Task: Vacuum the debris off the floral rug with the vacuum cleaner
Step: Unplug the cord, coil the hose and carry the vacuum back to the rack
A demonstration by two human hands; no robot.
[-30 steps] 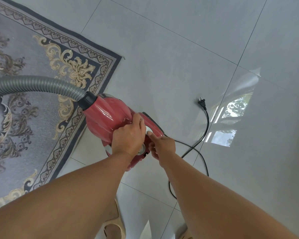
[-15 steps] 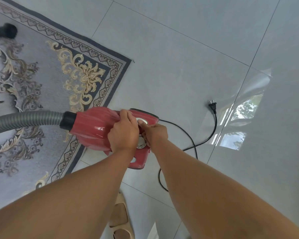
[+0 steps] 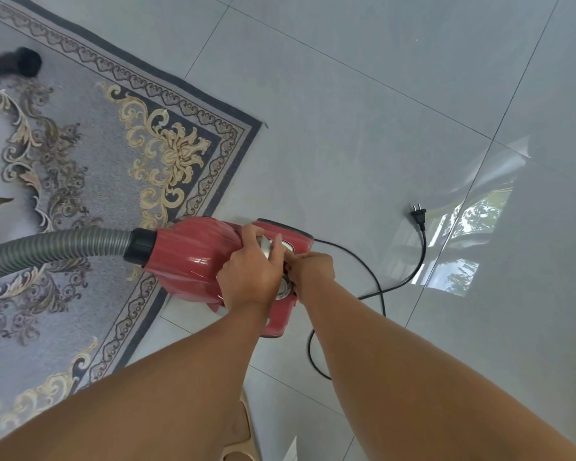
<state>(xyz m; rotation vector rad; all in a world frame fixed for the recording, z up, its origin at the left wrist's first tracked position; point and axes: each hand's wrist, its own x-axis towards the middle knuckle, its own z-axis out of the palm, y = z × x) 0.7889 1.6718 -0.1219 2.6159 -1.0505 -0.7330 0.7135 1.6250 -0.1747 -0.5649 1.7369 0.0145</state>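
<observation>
The red vacuum cleaner (image 3: 193,257) sits low over the corner of the floral rug (image 3: 90,168). Its nose lies across the rug's dark border and its rear is over the tiled floor (image 3: 346,128). Its long axis runs almost level across the view, hose end to the left and cord end to the right. The grey ribbed hose (image 3: 57,247) leaves the black collar and runs off the left edge.

The left hand (image 3: 250,277) lies over the rear of the body, its grip clenched on the top of the casing. The right hand (image 3: 311,271) is pressed against the back end just beside a silver dial (image 3: 284,287). Its fingers are bent, but their tips are hidden behind the left hand, so I cannot tell whether its grip holds anything.

A second ago the body pointed up and to the left, and the right index finger was stretched out onto a pale button. Half a second ago the body already lay level, and both hands sit much the same as then.

The black cord (image 3: 379,287) loops from the rear across the tiles to the plug (image 3: 418,216), which lies loose on the floor near a bright window reflection (image 3: 463,247). A black nozzle end (image 3: 27,63) rests on the rug at the upper left. A beige sandal (image 3: 243,437) shows between the forearms.
</observation>
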